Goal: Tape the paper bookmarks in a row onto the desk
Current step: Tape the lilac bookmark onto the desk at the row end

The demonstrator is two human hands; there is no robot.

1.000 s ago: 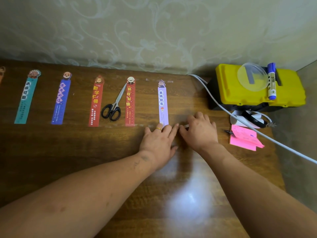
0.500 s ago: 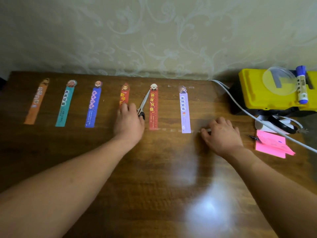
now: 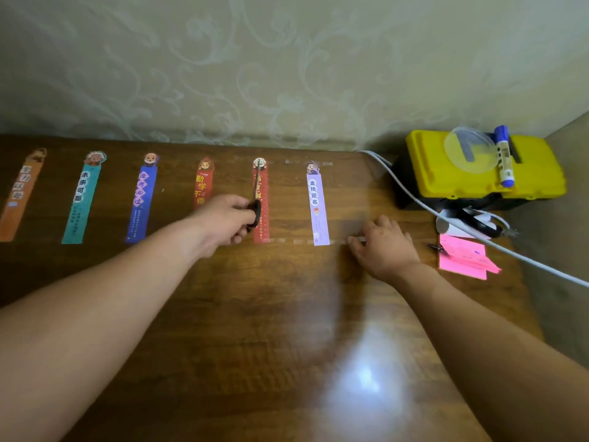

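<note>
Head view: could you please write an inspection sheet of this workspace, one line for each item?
Surface: dark wooden desk, glossy, with light glare near the front.
Job's things: orange bookmark, teal bookmark, blue bookmark, red bookmark, second red bookmark, lilac bookmark, all paper, in a row; clear tape strip crosses the lower ends of the last two.
Clutter: yellow plastic box carrying a clear round lid and blue-capped marker; pink paper notes.
Hands: left hand grips black-handled scissors over the second red bookmark; right hand rests at the tape's right end, pinch unclear.
Cables: white cable runs from the wall corner past the box.
Surroundings: pale patterned wallpaper.
</note>
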